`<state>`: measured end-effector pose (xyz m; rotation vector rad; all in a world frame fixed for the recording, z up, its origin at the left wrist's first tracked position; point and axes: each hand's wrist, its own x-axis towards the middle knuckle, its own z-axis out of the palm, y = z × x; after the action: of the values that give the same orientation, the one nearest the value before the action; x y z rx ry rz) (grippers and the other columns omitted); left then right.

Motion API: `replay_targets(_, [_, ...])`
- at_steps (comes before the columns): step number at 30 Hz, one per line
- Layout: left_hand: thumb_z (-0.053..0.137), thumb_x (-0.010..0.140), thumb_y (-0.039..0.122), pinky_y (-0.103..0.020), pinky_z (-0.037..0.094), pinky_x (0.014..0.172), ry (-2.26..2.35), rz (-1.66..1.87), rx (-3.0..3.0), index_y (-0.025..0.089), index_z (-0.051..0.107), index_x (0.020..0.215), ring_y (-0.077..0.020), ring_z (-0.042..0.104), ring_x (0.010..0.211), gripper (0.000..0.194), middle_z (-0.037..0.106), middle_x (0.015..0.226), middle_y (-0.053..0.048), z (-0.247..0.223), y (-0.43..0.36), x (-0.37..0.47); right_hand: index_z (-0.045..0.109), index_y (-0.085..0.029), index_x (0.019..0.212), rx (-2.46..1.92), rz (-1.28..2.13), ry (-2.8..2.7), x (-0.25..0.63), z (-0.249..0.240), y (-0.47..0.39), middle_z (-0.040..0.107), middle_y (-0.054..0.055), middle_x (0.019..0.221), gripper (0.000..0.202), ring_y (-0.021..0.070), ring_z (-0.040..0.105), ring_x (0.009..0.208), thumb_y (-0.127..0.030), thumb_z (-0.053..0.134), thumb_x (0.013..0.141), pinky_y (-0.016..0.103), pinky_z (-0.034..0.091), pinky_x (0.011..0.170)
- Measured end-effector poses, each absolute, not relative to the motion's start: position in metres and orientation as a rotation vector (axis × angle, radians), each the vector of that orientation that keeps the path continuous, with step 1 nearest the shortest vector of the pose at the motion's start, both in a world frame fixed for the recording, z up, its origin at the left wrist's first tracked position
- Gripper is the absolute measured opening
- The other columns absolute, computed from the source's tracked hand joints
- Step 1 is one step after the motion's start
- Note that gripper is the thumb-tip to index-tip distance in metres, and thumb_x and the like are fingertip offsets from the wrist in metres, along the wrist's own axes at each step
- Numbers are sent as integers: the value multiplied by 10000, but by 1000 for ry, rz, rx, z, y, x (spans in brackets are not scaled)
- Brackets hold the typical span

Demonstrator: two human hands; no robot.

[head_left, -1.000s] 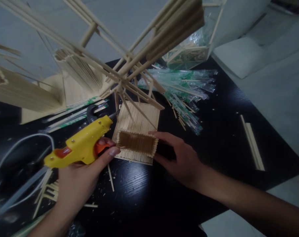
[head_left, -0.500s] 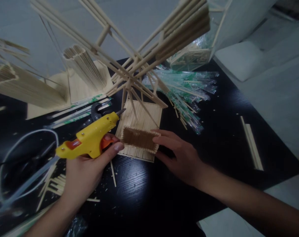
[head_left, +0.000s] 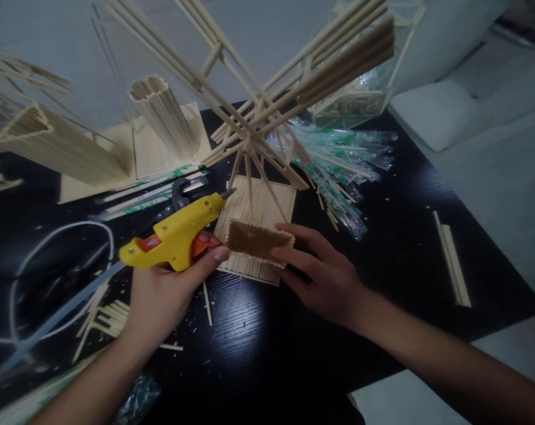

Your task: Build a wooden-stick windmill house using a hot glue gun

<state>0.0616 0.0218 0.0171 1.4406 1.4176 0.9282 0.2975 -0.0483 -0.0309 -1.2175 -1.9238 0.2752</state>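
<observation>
In my left hand (head_left: 170, 283) is a yellow hot glue gun (head_left: 174, 236) with an orange trigger, its nozzle pointing up and right. The left thumb and index finger also come against the left end of a small open box of wooden sticks (head_left: 258, 255). Fingers of my right hand (head_left: 322, 271) grip the box's right end, one of them over its rim. Under the box lies a flat stick base (head_left: 273, 203). A windmill-like frame of crossed sticks (head_left: 249, 136) rises on thin legs at the far part of this base.
Behind on the left stand a hollow stick column (head_left: 161, 112) and a three-sided one (head_left: 50, 139). Plastic-wrapped sticks (head_left: 338, 159) lie at the back right. Loose sticks (head_left: 453, 265) rest on the black table (head_left: 382, 248). A white cable (head_left: 15, 283) loops at left.
The view has shifted slightly, so most things appear a little to the right. Both hands keep their hold on the glue gun and the box; the right finger reaches slightly further over the rim.
</observation>
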Motion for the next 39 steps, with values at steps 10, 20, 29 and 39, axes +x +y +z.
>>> replay_targets(10, [863,734,283,-267,627,768,1377,925,1439,238,756,822,-186,720,792,146,759,840,-15,13,22,60,674,-282,1218,-1189,140,-1943,303,-25,-53,602,114,1446,351,274,659,1284,-137,733,904,455,645,985])
replay_targets(20, [886,677,289,-315,654,725,1387,929,1372,215,751,827,-191,709,678,215,762,809,-27,15,22,59,633,-290,1285,-1126,218,-1904,302,-20,-51,654,108,1374,422,267,678,1253,-109,708,912,455,643,974])
replay_targets(29, [650,972,544,-242,487,386,1143,979,1427,191,714,960,-137,621,537,359,733,881,-75,18,31,31,643,-264,1277,-1142,145,-1996,298,-17,-50,589,133,1414,407,320,595,1344,-141,733,900,552,589,1051])
replay_targets(39, [622,895,720,-260,475,344,1120,683,1409,150,775,817,-161,573,370,595,650,537,-82,21,51,-8,666,-259,1281,-1208,41,-2074,285,3,-41,618,137,1427,404,359,571,1372,-184,751,894,580,562,1079])
